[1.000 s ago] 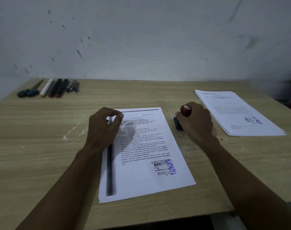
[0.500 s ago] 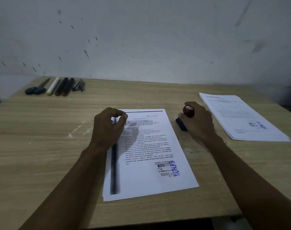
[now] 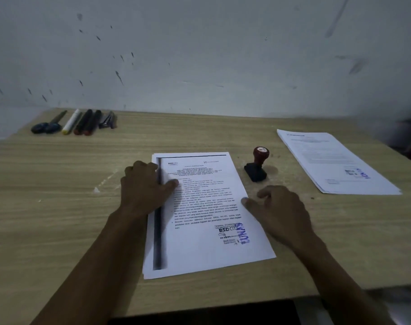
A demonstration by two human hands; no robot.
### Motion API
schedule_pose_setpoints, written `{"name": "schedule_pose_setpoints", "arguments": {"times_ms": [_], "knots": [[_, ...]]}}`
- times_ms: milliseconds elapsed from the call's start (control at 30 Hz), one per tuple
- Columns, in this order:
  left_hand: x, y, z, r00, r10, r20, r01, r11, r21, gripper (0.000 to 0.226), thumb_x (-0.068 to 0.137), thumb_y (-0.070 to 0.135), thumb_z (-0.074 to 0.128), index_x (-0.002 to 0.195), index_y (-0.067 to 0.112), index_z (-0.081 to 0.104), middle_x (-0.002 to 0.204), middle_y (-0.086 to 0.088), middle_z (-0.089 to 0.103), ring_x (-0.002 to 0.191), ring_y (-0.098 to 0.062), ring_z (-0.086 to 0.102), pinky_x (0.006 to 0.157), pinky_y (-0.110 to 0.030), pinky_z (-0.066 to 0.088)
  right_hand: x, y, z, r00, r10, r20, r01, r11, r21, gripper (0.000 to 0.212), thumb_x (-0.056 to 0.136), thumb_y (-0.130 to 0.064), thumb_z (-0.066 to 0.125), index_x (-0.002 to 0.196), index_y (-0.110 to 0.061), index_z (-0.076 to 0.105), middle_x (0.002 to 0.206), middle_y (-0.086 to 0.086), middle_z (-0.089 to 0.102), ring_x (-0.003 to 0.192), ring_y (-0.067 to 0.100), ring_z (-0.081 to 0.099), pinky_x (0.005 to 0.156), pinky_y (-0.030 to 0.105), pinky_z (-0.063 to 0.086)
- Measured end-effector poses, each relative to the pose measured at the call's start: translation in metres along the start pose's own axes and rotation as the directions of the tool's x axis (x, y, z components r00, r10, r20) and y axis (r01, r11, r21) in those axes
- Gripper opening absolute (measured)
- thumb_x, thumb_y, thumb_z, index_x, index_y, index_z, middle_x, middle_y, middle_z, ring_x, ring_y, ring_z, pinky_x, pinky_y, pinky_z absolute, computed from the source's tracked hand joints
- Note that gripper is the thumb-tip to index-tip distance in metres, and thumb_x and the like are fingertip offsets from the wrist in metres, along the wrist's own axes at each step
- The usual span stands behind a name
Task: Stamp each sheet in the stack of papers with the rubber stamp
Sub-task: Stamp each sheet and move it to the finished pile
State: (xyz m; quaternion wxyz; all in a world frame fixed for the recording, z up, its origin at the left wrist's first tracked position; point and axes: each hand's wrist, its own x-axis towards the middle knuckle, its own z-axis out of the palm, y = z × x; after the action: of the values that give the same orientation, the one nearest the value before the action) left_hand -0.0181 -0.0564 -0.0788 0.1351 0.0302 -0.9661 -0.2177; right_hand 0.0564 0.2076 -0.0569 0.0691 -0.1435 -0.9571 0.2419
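On the wooden surface the stack of papers lies in front of the person, its top sheet already bearing a blue stamp mark near the lower right corner. The left hand rests flat on the stack's left edge, fingers fairly straight and the thumb spread onto the printed text, holding nothing. The right hand lies just beside the stack's right edge with loosely bent fingers, its thumb tip touching the paper's edge (whether it is pinching the sheet I cannot tell). The rubber stamp stands upright and free on the surface, beyond the right hand, between the stack and a second pile of sheets at the far right. Scissors and markers lie in a row at the far left corner.
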Motion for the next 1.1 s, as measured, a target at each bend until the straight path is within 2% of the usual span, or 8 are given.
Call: {"name": "schedule_pose_setpoints", "arguments": {"times_ms": [200, 433, 600, 667, 733, 833, 967, 1100], "knots": [[-0.016, 0.014, 0.001, 0.999, -0.035, -0.01, 0.034, 0.999, -0.022, 0.044, 0.077, 0.051, 0.067, 0.091, 0.01, 0.063, 0.112, -0.012, 0.052, 0.111, -0.035, 0.046, 0.09, -0.042, 0.039, -0.025, -0.005, 0.008, 0.998, -0.066, -0.02, 0.066, 0.998, -0.021, 0.048, 0.073, -0.06, 0.074, 0.101, -0.021, 0.071, 0.108, -0.006, 0.065, 0.094, 0.014, 0.062, 0.073, 0.034, 0.055], [-0.019, 0.016, -0.001, 0.998, -0.044, -0.037, 0.042, 0.998, -0.049, 0.048, 0.077, 0.052, 0.068, 0.102, 0.011, 0.064, 0.116, -0.01, 0.053, 0.113, -0.033, 0.047, 0.092, -0.041, 0.038, -0.028, -0.011, 0.008, 0.991, -0.007, -0.136, 0.049, 0.95, 0.307, 0.026, 0.073, -0.019, 0.086, 0.079, -0.029, 0.063, 0.073, -0.015, 0.065, 0.068, 0.002, 0.062, 0.066, 0.029, 0.055], [-0.016, 0.011, 0.001, 0.996, -0.083, -0.027, 0.08, 0.99, -0.113, 0.067, 0.075, 0.053, 0.07, 0.123, 0.009, 0.054, 0.125, -0.013, 0.052, 0.119, -0.034, 0.046, 0.095, -0.044, 0.038, -0.026, -0.009, 0.006, 0.983, 0.003, -0.184, 0.087, 0.872, 0.481, 0.013, 0.077, -0.017, 0.083, 0.073, -0.023, 0.072, 0.066, -0.015, 0.067, 0.061, 0.0, 0.065, 0.057, 0.014, 0.046], [-0.01, 0.008, 0.001, 0.989, -0.142, -0.047, 0.127, 0.963, -0.239, 0.076, 0.074, 0.052, 0.073, 0.131, 0.009, 0.048, 0.126, -0.015, 0.055, 0.118, -0.035, 0.05, 0.096, -0.045, 0.042, -0.027, -0.009, 0.002, 0.985, -0.009, -0.173, 0.106, 0.821, 0.561, 0.011, 0.078, -0.016, 0.082, 0.073, -0.021, 0.074, 0.065, -0.013, 0.07, 0.063, 0.001, 0.068, 0.058, 0.014, 0.047], [-0.007, 0.008, -0.006, 0.966, -0.252, -0.049, 0.2, 0.858, -0.473, 0.08, 0.075, 0.046, 0.075, 0.139, 0.011, 0.042, 0.127, -0.014, 0.057, 0.115, -0.031, 0.055, 0.095, -0.041, 0.046, -0.028, -0.01, -0.003, 0.989, -0.025, -0.144, 0.116, 0.736, 0.667, 0.007, 0.08, -0.012, 0.08, 0.076, -0.017, 0.077, 0.068, -0.008, 0.074, 0.065, 0.007, 0.071, 0.059, 0.022, 0.054], [-0.006, 0.009, -0.017, 0.933, -0.356, 0.045, 0.264, 0.596, -0.758, 0.073, 0.078, 0.038, 0.076, 0.138, 0.01, 0.045, 0.118, -0.006, 0.062, 0.106, -0.024, 0.061, 0.082, -0.03, 0.046, -0.031, -0.009, -0.013, 0.991, -0.058, -0.121, 0.131, 0.605, 0.786, 0.004, 0.083, -0.007, 0.076, 0.085, -0.009, 0.078, 0.077, -0.003, 0.077, 0.071, 0.014, 0.074, 0.063, 0.022, 0.058], [-0.004, 0.014, -0.032, 0.941, -0.279, 0.191, 0.262, 0.246, -0.933, 0.02, 0.085, 0.017, 0.071, 0.1, 0.004, 0.068, 0.09, -0.003, 0.071, 0.074, -0.012, 0.069, 0.067, -0.019, 0.053, -0.03, -0.007, -0.022, 0.991, -0.058, -0.121, 0.133, 0.531, 0.837, 0.007, 0.085, -0.008, 0.073, 0.09, -0.007, 0.078, 0.081, 0.0, 0.078, 0.075, 0.016, 0.075, 0.064, 0.022, 0.058], [0.002, 0.016, -0.039, 0.971, -0.199, 0.131, 0.179, 0.246, -0.953, 0.011, 0.085, 0.009, 0.069, 0.075, 0.009, 0.072, 0.07, 0.0, 0.072, 0.07, -0.019, 0.065, 0.071, -0.032, 0.051, -0.025, 0.003, -0.031, 0.993, -0.019, -0.119, 0.111, 0.533, 0.839, 0.007, 0.088, -0.009, 0.07, 0.089, -0.009, 0.077, 0.082, 0.0, 0.078, 0.076, 0.018, 0.074, 0.067, 0.026, 0.06]]}}
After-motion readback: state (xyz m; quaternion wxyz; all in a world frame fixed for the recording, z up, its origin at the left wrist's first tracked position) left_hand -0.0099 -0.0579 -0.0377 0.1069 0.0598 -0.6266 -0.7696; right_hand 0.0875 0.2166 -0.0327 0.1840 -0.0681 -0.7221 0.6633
